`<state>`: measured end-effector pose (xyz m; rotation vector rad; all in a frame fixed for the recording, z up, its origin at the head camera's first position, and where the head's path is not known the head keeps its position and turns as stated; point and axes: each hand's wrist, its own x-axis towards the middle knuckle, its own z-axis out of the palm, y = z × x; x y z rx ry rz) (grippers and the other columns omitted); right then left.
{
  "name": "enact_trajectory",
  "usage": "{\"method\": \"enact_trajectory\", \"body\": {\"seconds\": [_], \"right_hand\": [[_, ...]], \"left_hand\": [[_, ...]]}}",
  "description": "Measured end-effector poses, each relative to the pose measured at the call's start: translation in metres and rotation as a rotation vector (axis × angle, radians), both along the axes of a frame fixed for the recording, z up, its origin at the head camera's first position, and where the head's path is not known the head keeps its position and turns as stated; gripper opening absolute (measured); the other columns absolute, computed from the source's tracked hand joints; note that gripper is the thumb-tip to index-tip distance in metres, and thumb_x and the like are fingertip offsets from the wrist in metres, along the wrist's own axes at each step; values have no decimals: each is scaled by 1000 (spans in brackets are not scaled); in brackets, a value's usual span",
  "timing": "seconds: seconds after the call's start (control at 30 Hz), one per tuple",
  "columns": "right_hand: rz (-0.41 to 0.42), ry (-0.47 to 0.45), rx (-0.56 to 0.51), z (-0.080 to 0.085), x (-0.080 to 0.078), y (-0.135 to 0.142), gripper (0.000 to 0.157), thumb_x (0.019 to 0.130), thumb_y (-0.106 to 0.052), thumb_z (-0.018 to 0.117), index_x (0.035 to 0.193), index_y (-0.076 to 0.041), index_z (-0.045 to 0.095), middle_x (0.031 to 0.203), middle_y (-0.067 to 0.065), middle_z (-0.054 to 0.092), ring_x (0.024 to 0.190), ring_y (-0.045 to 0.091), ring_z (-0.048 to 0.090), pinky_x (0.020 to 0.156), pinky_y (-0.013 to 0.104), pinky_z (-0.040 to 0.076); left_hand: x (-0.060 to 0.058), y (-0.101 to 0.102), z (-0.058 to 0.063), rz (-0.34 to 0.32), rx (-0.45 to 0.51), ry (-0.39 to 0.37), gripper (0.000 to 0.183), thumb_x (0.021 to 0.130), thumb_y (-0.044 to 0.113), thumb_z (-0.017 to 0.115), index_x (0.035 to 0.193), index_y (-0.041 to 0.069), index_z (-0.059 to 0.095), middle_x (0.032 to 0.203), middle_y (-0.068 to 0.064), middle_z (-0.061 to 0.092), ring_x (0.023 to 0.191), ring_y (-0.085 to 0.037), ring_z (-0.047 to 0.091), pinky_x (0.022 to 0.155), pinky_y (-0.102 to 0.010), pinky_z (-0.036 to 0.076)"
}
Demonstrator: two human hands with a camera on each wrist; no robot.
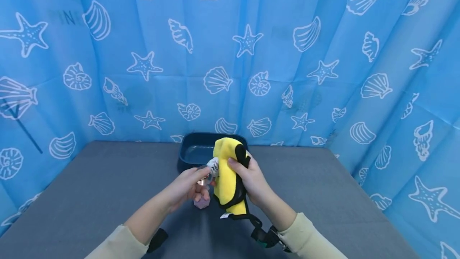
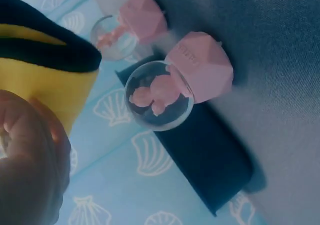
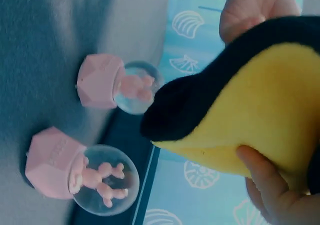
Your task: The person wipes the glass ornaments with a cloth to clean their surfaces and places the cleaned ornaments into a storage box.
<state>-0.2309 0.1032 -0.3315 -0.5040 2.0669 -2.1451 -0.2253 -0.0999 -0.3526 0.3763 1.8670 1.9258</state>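
Observation:
My right hand (image 1: 253,177) grips a folded yellow cloth with black edging (image 1: 226,179), its thumb on the near face. Close to the cloth's left side, my left hand (image 1: 188,187) holds a small white container with black lettering (image 1: 213,165), mostly covered by the fingers and cloth. Beneath the hands stand two snow globes with faceted pink bases. The left wrist view shows one globe (image 2: 159,96) nearer and another (image 2: 142,22) behind it; pink figures sit inside both. From the head, one pink base (image 1: 202,202) shows below my left fingers.
A dark blue rectangular bin (image 1: 195,155) stands at the back of the grey table (image 1: 118,195), partly behind the cloth. A blue curtain with white shells and starfish (image 1: 215,79) hangs along the back and sides. A black strap (image 1: 264,235) is by my right wrist.

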Motion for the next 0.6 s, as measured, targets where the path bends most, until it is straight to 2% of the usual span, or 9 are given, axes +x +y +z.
{"method": "enact_trajectory", "body": {"seconds": [0.13,0.23,0.33,0.5,0.6], "right_hand": [[8,138,119,0,0,-2,32,96,-13,56,123,0,46,108,17,55,88,24,60,78,36,51],[31,231,197,-2,0,-5,27,94,-10,60,116,-1,48,111,16,51,92,27,56,78,38,50],[26,281,244,-6,-1,-10,28,90,-7,64,112,-3,48,110,13,48,93,27,53,77,38,48],[-56,394,277,-10,-3,-12,27,84,3,65,104,-4,50,99,10,50,84,25,55,71,36,50],[-111,415,252,-9,-5,-10,23,84,2,65,101,-3,51,95,11,51,80,24,57,68,34,51]], "left_hand": [[2,1,-2,-28,65,-25,54,103,49,37,117,-3,44,95,-10,56,57,-7,56,55,-18,46],[4,3,-3,-17,122,-13,55,102,51,36,117,-1,45,90,-8,51,57,-8,51,55,-18,46],[4,4,-5,-15,139,16,56,102,52,36,116,-1,45,84,-6,48,55,-9,47,53,-20,43],[4,3,-9,-49,141,41,54,103,53,33,107,1,46,75,-5,48,50,-9,45,51,-23,39],[5,1,-9,-59,164,26,52,103,52,33,107,2,46,77,-5,50,50,-9,46,53,-23,41]]}}
